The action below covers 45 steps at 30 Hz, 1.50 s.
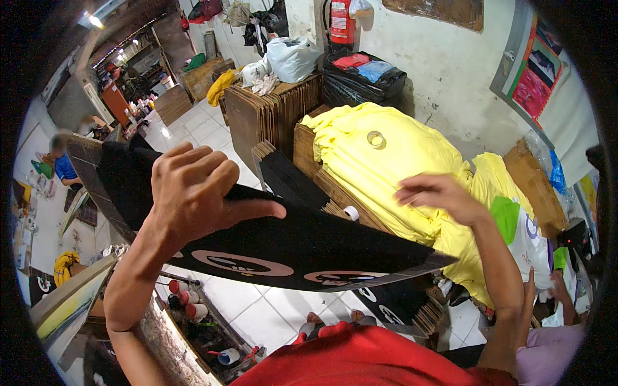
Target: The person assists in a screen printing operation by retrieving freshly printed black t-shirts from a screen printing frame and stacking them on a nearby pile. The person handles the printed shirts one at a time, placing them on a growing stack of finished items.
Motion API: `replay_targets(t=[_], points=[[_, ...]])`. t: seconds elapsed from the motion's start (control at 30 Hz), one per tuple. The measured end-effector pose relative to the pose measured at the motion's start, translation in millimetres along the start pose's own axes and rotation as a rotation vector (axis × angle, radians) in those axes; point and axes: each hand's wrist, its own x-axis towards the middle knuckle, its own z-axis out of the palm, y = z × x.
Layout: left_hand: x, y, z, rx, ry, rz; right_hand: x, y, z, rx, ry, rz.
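My left hand (pixel 193 186) grips the upper edge of a long board covered in black fabric (pixel 335 244), thumb stretched along it. The board is tilted across the view and carries pale round printed designs along its lower part. My right hand (pixel 438 196) is raised above the board's right portion, open with fingers apart, in front of a heap of yellow fabric (pixel 380 141). A tape roll (pixel 376 138) lies on that fabric; a small white roll (pixel 351 213) sits by the cardboard edge behind my board.
Stacked brown boards (pixel 264 116) stand behind; more black-covered boards (pixel 386 302) are below. Paint containers (pixel 193 309) sit lower left. A person in purple (pixel 541 354) is close at my right, another in blue (pixel 64 168) farther left. A fire extinguisher (pixel 341 22) hangs on the wall.
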Motion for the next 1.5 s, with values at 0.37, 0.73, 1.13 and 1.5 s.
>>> replay_targets(t=[0.37,0.73,1.13,1.5], points=[[-24.0,1.5,-5.6,-0.092,-0.01,0.022,59.0,127.9,112.2,0.075,-0.811,0.244],[-34.0,11.1,4.4,-0.115,-0.011,-0.043,74.5,114.9,76.5,0.248,-0.346,0.315],[-44.4,0.2,34.5,-0.142,-0.008,-0.076,22.8,-57.9,38.5,0.031,-0.462,-0.188],[-50.7,-6.8,62.8,-0.097,-0.01,-0.087,71.8,-25.9,97.8,-0.57,-0.348,-0.169]])
